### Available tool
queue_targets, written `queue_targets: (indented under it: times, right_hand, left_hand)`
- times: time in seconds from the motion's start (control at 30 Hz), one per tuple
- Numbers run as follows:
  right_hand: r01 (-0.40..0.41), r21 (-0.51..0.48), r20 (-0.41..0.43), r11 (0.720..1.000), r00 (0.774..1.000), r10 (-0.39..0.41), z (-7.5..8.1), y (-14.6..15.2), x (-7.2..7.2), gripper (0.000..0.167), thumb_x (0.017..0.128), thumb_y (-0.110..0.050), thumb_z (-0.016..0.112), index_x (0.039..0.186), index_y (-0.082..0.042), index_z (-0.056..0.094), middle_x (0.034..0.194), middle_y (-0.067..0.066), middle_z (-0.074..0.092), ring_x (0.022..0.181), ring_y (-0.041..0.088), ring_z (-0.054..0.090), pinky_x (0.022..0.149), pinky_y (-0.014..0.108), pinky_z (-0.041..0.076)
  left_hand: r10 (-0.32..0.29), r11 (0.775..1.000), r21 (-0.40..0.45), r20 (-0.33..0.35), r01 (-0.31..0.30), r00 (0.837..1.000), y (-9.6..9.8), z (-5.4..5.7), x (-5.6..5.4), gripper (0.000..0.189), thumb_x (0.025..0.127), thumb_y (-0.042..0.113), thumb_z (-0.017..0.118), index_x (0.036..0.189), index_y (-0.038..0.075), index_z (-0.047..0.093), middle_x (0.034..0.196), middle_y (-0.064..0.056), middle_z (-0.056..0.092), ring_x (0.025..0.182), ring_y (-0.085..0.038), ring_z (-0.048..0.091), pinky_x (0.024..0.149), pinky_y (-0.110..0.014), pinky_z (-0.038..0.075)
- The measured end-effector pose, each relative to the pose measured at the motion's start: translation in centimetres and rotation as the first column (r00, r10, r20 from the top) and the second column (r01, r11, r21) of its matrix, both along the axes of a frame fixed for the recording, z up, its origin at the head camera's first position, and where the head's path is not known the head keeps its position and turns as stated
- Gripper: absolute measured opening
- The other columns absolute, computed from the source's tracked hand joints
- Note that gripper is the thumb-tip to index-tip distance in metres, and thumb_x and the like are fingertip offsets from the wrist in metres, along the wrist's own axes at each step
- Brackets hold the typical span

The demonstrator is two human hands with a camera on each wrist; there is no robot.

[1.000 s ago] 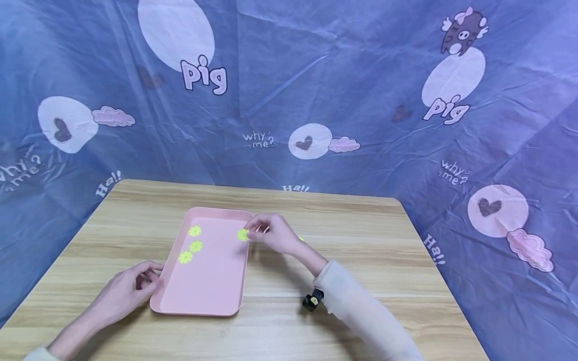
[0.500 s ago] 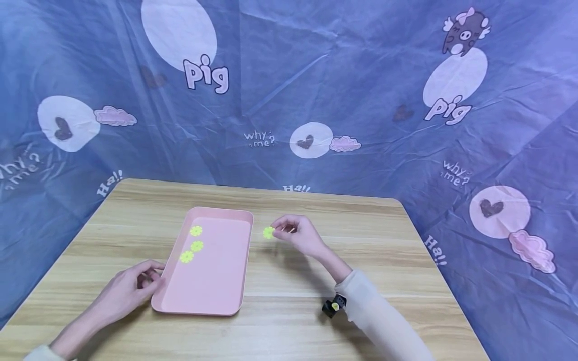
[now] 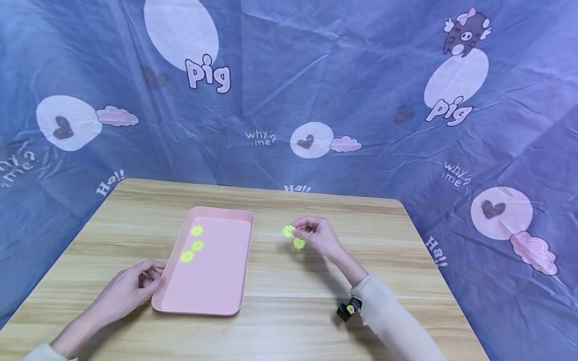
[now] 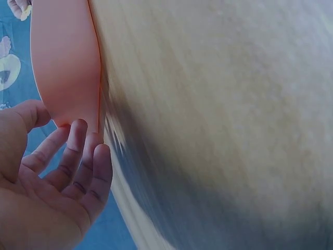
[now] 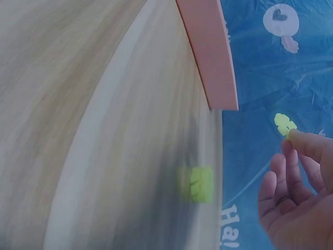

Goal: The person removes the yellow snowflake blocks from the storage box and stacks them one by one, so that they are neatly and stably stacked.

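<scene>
A shallow pink tray (image 3: 203,291) lies on the wooden table, with three yellow-green flower-shaped pieces (image 3: 196,245) along its left side. At its left wall, my left hand (image 3: 124,291) holds the edge, thumb at the rim and fingertips against the side; the left wrist view shows this hand (image 4: 57,177) from the palm side. To the right of the tray, my right hand (image 3: 321,238) pinches another flower-shaped piece (image 3: 287,231) between thumb and fingertips, above the table. Just under that hand, one more yellow-green flower piece (image 3: 299,243) sits on the tabletop.
The wooden table (image 3: 334,326) backs onto a blue printed cloth (image 3: 271,90) that also hangs at both sides. A small black device (image 3: 349,309) is strapped at my right wrist, by the pale sleeve (image 3: 393,316).
My right hand has moved right, from over the tray's right edge to above the table, still pinching the flower piece. The piece on the table now shows fully. My left hand stays put.
</scene>
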State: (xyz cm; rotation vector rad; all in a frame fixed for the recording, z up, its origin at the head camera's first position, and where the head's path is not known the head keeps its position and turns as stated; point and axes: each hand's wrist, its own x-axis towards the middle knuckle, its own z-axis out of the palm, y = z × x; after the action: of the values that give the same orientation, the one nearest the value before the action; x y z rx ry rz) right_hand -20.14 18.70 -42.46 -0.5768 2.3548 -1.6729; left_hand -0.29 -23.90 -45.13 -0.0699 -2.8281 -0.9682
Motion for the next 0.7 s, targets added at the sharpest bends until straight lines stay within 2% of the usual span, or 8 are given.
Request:
queue_targets:
  times: [0.13, 0.4, 0.53, 0.7]
  right_hand:
    - [0.028, -0.012, 0.044, 1.000, 0.999, -0.028, -0.3, 0.9, -0.2, 0.024, 0.090, 0.003, 0.075, 0.112, 0.012, 0.071, 0.089, 0.007, 0.076, 0.070, 0.005, 0.059, 0.063, 0.018, 0.047]
    - [0.093, -0.007, 0.164, 0.996, 0.982, -0.090, -1.3, 2.2, -0.7, 0.029, 0.091, 0.003, 0.074, 0.118, 0.013, 0.068, 0.088, -0.006, 0.075, 0.075, 0.008, 0.063, 0.062, 0.018, 0.050]
    - [0.121, 0.018, 0.220, 0.993, 0.968, -0.122, -1.7, 2.4, -0.8, 0.030, 0.092, -0.001, 0.075, 0.119, 0.011, 0.069, 0.088, -0.003, 0.074, 0.073, 0.009, 0.062, 0.061, 0.020, 0.051]
    - [0.128, 0.048, 0.249, 0.991, 0.959, -0.136, -2.2, 2.7, -1.0, 0.032, 0.093, -0.004, 0.075, 0.121, 0.011, 0.068, 0.084, -0.003, 0.072, 0.070, 0.009, 0.061, 0.060, 0.021, 0.051]
  left_hand:
    - [0.001, 1.000, -0.004, 0.000, -0.001, 1.000, 0.0, -0.1, -0.1, 0.018, 0.092, 0.008, 0.076, 0.110, 0.010, 0.074, 0.084, 0.009, 0.067, 0.070, 0.010, 0.050, 0.063, -0.022, 0.044]
    - [0.000, 1.000, -0.006, 0.009, 0.000, 1.000, -0.1, -0.1, -0.2, 0.018, 0.092, 0.009, 0.076, 0.111, 0.010, 0.074, 0.085, 0.008, 0.067, 0.070, 0.010, 0.051, 0.064, -0.022, 0.045]
    - [0.000, 1.000, -0.005, 0.011, 0.000, 1.000, -0.1, -0.1, -0.2, 0.019, 0.092, 0.009, 0.076, 0.111, 0.010, 0.074, 0.085, 0.008, 0.068, 0.071, 0.010, 0.051, 0.064, -0.022, 0.046]
    - [-0.003, 1.000, 0.001, 0.003, 0.003, 1.000, -0.1, -0.2, -0.2, 0.019, 0.092, 0.008, 0.076, 0.111, 0.010, 0.074, 0.085, 0.009, 0.067, 0.070, 0.010, 0.051, 0.064, -0.022, 0.046]
